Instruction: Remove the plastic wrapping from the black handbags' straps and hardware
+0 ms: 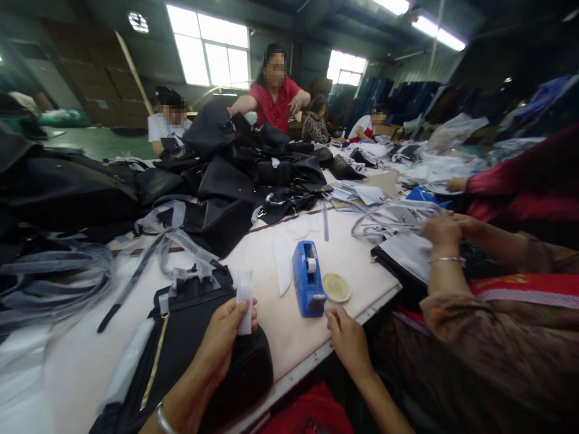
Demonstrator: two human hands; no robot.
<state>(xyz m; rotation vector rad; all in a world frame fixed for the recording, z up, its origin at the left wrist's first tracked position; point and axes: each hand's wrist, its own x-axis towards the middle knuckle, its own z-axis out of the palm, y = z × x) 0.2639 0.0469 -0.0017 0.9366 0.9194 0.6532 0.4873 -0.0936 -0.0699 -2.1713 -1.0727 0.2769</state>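
Note:
My left hand (222,342) pinches a small white strip (245,308) and rests on a black bag (190,355) with a gold zip, lying at the table's near edge. My right hand (347,337) hovers at the table edge just below a blue tape dispenser (307,278), fingers slightly curled and holding nothing that I can see. A round yellowish dish (336,287) sits right of the dispenser.
A heap of black bags (244,163) covers the middle and left of the white table (289,328). A person on my right handles a bag wrapped in white paper (407,250). Several other people work at the far side. Clear plastic wrap (49,283) lies left.

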